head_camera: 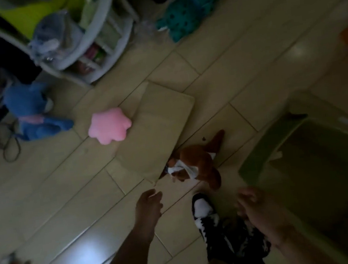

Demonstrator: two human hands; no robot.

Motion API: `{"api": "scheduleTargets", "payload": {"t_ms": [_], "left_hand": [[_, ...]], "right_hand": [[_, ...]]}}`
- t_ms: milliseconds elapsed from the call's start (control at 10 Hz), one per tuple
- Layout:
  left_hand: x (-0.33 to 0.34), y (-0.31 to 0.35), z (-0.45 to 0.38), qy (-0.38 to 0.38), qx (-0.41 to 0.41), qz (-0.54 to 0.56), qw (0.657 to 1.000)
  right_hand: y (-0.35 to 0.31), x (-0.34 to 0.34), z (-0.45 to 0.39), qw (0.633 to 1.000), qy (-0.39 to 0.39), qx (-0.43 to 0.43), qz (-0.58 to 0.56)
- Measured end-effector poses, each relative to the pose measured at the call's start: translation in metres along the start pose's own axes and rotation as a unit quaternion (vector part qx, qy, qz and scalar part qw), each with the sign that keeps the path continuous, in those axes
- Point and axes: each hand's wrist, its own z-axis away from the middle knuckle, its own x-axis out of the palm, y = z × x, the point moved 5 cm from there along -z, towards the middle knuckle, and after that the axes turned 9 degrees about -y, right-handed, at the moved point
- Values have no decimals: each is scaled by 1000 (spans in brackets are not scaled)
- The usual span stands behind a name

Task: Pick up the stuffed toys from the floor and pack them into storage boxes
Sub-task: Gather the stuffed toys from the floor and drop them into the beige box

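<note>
Left hand half open w/ nothing in it, near flat tan cardboard sheet, right hand blurry, can't tell its grip, brown and white stuffed dog toy on tile floor btwn cardboard and green plastic storage box

No text, label, brand, number or sign can be read anywhere in this dim, blurred view, neither on the stuffed toys nor on the boxes on the floor
</note>
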Motion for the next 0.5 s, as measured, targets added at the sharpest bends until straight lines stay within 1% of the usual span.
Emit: {"api": "scheduleTargets", "payload": {"t_ms": [100, 200, 300, 400, 500], "left_hand": [[-20, -14, -29, 14, -18, 90, 996], [-20, -30, -74, 1, -57, 185, 981], [-6, -39, -121, -41, -89, 269, 958], [8, -35, -153, -72, -71, 377, 921], [9, -32, -168, -49, -65, 425, 901]], "right_hand": [[-47, 47, -41, 983, -45, -82, 160], [-92, 93, -92, 934, -70, -189, 294], [-118, 127, -144, 868, -57, -184, 458], [-115, 145, -203, 833, -57, -142, 532], [-112, 145, -241, 810, -18, -127, 572]]}}
